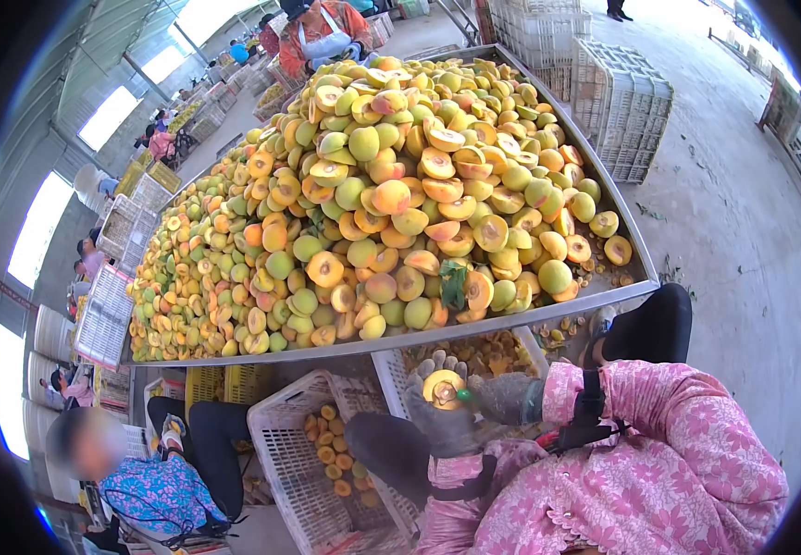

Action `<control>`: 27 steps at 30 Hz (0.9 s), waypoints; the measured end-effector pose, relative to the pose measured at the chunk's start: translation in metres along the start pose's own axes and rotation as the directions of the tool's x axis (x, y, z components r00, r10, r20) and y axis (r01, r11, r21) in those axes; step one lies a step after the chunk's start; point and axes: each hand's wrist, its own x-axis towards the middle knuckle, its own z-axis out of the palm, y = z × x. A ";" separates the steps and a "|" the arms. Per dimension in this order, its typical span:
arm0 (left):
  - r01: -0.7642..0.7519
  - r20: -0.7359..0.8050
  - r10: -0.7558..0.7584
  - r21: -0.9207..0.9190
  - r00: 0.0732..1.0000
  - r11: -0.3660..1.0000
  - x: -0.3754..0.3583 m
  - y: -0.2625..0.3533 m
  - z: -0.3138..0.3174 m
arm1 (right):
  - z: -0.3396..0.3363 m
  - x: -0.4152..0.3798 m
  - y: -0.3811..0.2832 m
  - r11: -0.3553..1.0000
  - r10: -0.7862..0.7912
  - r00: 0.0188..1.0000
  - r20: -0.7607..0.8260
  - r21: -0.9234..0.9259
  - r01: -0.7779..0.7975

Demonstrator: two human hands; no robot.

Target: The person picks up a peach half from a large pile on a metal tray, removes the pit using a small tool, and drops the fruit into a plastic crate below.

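Note:
Cupped in my gray-gloved left hand (448, 430) is a peach half (443, 389), its cut face turned up. My gloved right hand (509, 399) is closed around a small tool, of which a green part (464, 395) shows at the edge of the peach half. The rest of the tool is hidden by the fingers. Both hands are over my lap, just in front of the metal table edge (400, 349). Behind that edge rises a large heap of halved peaches (377, 203). Below the hands is a crate (389, 381) with peach scraps.
A white crate (275, 435) holding several peach halves stands to my left. Beyond it sits a person in a blue floral top (161, 490). Another person in orange (331, 32) works across the heap. Stacked crates (618, 111) stand at the far right of the table.

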 end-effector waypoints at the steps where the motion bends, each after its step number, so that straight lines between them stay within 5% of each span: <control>1: -0.011 -0.011 0.011 -0.003 1.000 1.000 -0.001 0.000 -0.001 | 0.000 -0.001 -0.005 0.998 -0.049 0.998 -0.032 0.040 0.051; 5: -0.032 0.002 0.032 -0.002 0.999 0.999 0.002 -0.004 -0.007 | 0.017 0.001 -0.003 0.996 -0.077 0.991 -0.110 0.047 0.082; 7: -0.027 0.082 0.031 -0.052 0.996 0.998 0.004 -0.005 -0.016 | 0.028 0.012 0.006 0.937 0.027 0.998 0.048 0.347 -0.042; 8: -0.028 0.086 0.032 -0.053 0.996 0.998 0.007 -0.005 -0.015 | 0.026 0.010 0.010 0.938 0.026 0.999 0.045 0.344 -0.040; 10: 0.041 0.061 -0.036 -0.081 0.997 0.996 0.009 -0.003 -0.013 | 0.019 0.000 0.013 0.899 -0.439 0.878 -0.192 -0.093 0.429; 11: 0.038 0.058 -0.033 -0.082 0.998 0.996 0.009 -0.002 -0.010 | 0.015 -0.001 0.009 0.897 -0.441 0.877 -0.189 -0.091 0.432; 14: 0.033 0.048 -0.026 -0.148 0.999 0.988 0.019 0.000 -0.014 | -0.009 0.000 -0.007 0.944 -0.326 0.908 -0.263 -0.133 0.300; 16: 0.035 0.106 -0.015 -0.191 0.994 0.981 0.036 0.001 -0.030 | -0.022 0.002 -0.016 0.967 0.224 0.954 -0.200 0.171 -0.192; 18: 0.055 0.040 -0.045 -0.301 0.998 0.952 0.022 0.007 -0.020 | -0.025 0.009 -0.013 0.934 0.282 0.945 -0.166 0.271 -0.232; 20: -0.016 0.023 0.016 -0.019 1.000 1.000 0.010 0.003 -0.018 | -0.033 0.000 -0.019 0.980 0.030 0.946 -0.322 0.195 0.035; 22: 0.004 0.042 -0.001 -0.059 0.999 0.998 -0.002 0.000 -0.008 | -0.027 0.007 -0.020 0.944 0.109 0.929 -0.354 0.330 0.015; 23: -0.166 0.099 0.142 0.300 0.985 0.939 -0.006 -0.003 -0.006 | -0.030 0.010 -0.025 0.925 0.132 0.932 -0.338 0.379 0.006; 24: -0.324 0.202 0.254 0.604 0.946 0.728 -0.008 -0.003 -0.006 | -0.034 0.012 -0.028 0.904 0.154 0.935 -0.320 0.427 -0.003; 25: -0.023 0.058 0.019 0.063 0.998 0.998 -0.002 0.000 -0.010 | -0.042 0.009 -0.033 0.839 0.198 0.944 -0.264 0.543 -0.024; 27: 0.024 -0.011 -0.024 0.014 1.000 1.000 -0.003 0.005 -0.006 | -0.005 0.032 -0.002 0.796 0.222 0.886 -0.407 0.601 0.076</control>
